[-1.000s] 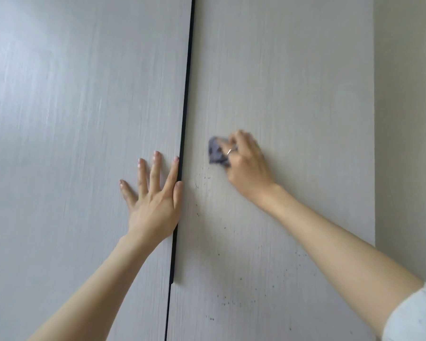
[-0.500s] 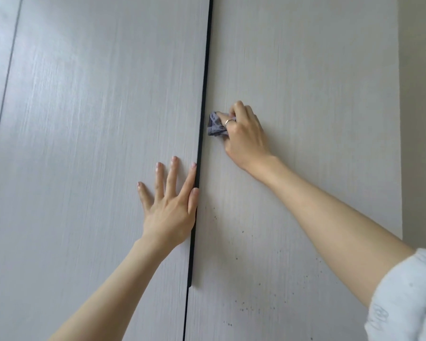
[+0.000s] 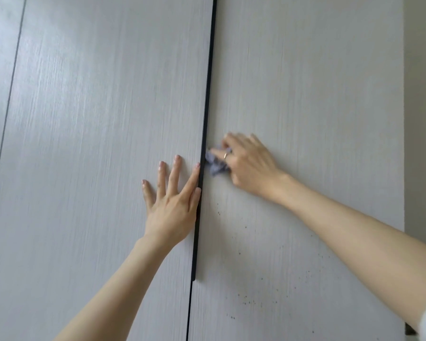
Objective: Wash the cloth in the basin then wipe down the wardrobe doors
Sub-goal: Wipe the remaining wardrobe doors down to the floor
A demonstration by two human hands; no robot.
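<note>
Two pale grey wood-grain wardrobe doors fill the view, the left door (image 3: 96,143) and the right door (image 3: 317,94), split by a black vertical gap (image 3: 208,94). My left hand (image 3: 172,205) lies flat on the left door with fingers spread, its thumb along the gap. My right hand (image 3: 246,166) grips a small bunched purple-grey cloth (image 3: 215,164) and presses it against the right door right beside the gap. Most of the cloth is hidden under the fingers.
Small dark specks (image 3: 249,301) dot the lower part of the right door. A beige wall (image 3: 423,119) runs along the right door's edge. Another door seam (image 3: 10,94) shows at far left.
My right hand with the cloth went up toward the gap, then slid down the right door beside it. My left hand has stayed flat on the left door.
</note>
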